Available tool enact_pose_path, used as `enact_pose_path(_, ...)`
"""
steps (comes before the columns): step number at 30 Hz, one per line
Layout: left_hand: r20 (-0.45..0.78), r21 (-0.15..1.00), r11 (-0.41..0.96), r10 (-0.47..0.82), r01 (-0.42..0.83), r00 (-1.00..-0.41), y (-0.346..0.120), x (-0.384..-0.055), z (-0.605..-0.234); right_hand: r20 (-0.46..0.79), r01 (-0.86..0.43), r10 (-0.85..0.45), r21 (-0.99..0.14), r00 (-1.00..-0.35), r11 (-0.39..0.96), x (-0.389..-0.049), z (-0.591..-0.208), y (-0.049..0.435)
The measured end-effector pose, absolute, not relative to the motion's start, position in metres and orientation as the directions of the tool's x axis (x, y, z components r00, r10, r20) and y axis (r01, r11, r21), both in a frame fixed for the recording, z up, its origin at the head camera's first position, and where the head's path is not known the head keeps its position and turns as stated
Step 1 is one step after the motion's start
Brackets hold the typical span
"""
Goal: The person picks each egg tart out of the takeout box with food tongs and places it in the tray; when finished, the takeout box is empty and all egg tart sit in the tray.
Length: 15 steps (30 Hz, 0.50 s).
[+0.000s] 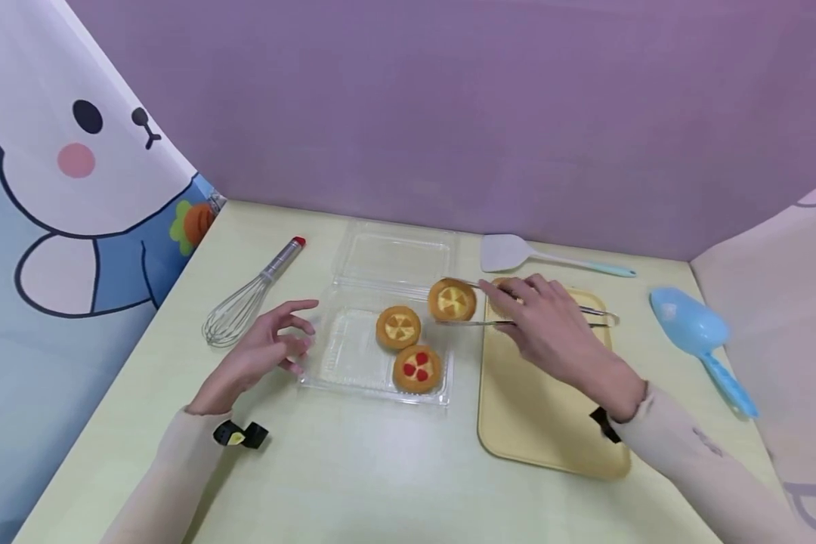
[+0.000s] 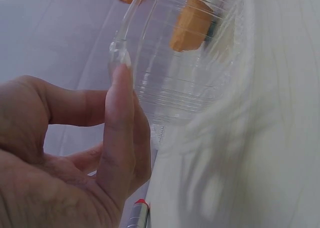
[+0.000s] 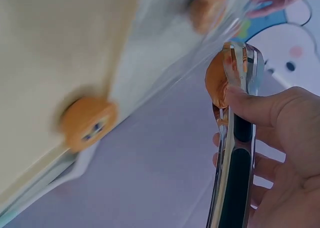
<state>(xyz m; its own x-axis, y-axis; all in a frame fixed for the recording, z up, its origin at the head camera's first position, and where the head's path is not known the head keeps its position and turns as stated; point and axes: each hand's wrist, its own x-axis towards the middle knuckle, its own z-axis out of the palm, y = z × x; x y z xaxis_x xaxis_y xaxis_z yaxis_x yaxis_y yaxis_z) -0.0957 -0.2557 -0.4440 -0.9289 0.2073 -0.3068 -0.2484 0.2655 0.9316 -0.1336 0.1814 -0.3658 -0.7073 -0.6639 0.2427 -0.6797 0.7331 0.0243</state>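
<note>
My right hand grips a pair of metal tongs with dark handle pads. Between the tongs' tips is a round tart with a yellow topping, above the right side of a clear plastic container. Inside the container lie a yellow-topped tart and a tart with red pieces. My left hand is at the container's left edge with loosely bent fingers, a fingertip right at the rim in the left wrist view. Another tart sits at the tray's far end, partly hidden by my right hand in the head view.
The yellow tray lies right of the container, whose clear lid is folded back. A whisk lies at the left, a spatula behind the tray, and a blue scoop at the right. A purple wall closes the back.
</note>
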Motion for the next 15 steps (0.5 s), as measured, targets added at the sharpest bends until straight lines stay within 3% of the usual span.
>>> enact_pose_path(15,-0.31,0.93,0.27,0.213,-0.249,-0.927,-0.256,-0.096,-0.444,0.256,-0.49,-0.484,0.041,-0.837,0.871,-0.131,-0.389,0.303)
